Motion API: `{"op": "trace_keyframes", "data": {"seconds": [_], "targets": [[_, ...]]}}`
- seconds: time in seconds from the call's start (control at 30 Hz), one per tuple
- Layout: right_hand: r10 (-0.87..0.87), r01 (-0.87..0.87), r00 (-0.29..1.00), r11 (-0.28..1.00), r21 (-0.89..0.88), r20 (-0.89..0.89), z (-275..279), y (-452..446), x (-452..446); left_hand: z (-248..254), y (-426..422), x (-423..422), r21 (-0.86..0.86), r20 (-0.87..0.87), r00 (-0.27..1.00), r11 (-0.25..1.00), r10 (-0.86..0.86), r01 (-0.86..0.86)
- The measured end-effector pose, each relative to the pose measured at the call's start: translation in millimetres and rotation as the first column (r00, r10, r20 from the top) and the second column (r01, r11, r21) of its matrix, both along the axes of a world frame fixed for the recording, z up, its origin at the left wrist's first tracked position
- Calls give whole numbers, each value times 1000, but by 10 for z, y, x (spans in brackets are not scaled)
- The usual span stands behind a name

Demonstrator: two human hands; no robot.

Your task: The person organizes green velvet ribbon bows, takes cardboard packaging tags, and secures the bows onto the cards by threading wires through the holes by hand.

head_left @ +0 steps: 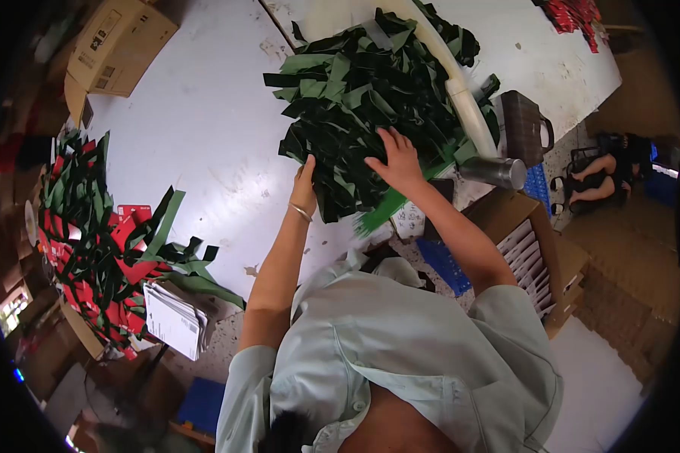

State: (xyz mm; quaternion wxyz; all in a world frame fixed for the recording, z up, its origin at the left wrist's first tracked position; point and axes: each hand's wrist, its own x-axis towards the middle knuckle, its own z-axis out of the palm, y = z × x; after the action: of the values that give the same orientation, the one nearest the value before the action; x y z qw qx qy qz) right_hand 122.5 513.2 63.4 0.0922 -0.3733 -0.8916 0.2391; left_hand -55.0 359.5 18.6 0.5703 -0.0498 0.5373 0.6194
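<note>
Spreading over the white tabletop (181, 143), a heap of dark green strips (347, 106) lies straight ahead of the person, between and beyond both hands. Print shows in several places, all of it too small to read: dark marks and blocks on the cardboard box (117, 49) at the far left, lines of text and a square code on the stack of white papers (175, 321) at the near left, and black symbols on a white packet (409, 221) near the right forearm. Pale lettering on the red cards (134, 226), tangled with more green strips at the left, cannot be made out either.

The left arm reaches almost straight forward, a bangle (301, 212) at its wrist; the left hand (304, 186) stands at the heap's near left edge, thumb side upward, and whether its fingers pinch any strips cannot be told. The right arm bends at the elbow and angles inward. The right hand (399, 160) lies palm down on the heap, fingers spread apart and thumb pointing left, close to a silvery cylinder (495, 172).
</note>
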Motion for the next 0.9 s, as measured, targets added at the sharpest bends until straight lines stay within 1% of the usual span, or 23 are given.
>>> {"op": "trace_keyframes", "data": {"seconds": [0.07,0.1,0.17,0.2,0.3,0.37,0.4,0.47,0.6,0.67,0.73,0.8,0.9], "targets": [[19,-20,997,1000,18,73,43,-74,-67,-95,55,-5,159,126,991,986,35,-55],[32,-35,997,999,41,73,32,-99,-67,-31,85,16,149,124,992,988,30,-49],[47,-50,997,998,42,67,55,-110,-75,108,117,59,198,276,956,968,98,-156],[69,-72,996,996,52,64,78,-118,-82,131,123,61,191,272,958,971,90,-146],[81,-81,996,997,6,41,149,-167,-149,164,118,58,190,281,957,973,77,-134],[118,-117,993,992,-47,17,213,-223,-232,188,96,36,272,286,955,949,81,-162],[140,-140,990,988,-71,-6,206,-267,-276,240,81,25,247,274,956,952,108,-179],[160,-161,987,981,-103,-22,229,-375,-361,298,3,-16,284,317,938,929,142,-237],[223,-228,974,963,-144,-49,157,-594,-501,255,-274,-139,228,245,946,936,212,-269],[243,-247,969,953,-174,-40,107,-679,-571,248,-418,-173,194,244,939,937,241,-291],[287,-280,958,924,-262,-10,76,-752,-634,229,-543,-198,175,226,940,939,255,-297],[320,-307,948,909,-281,-2,75,-786,-662,196,-645,-203,134,251,926,937,282,-321],[352,-335,936,897,-289,7,102,-738,-654,148,-741,-187,134,250,927,938,279,-319]]}}
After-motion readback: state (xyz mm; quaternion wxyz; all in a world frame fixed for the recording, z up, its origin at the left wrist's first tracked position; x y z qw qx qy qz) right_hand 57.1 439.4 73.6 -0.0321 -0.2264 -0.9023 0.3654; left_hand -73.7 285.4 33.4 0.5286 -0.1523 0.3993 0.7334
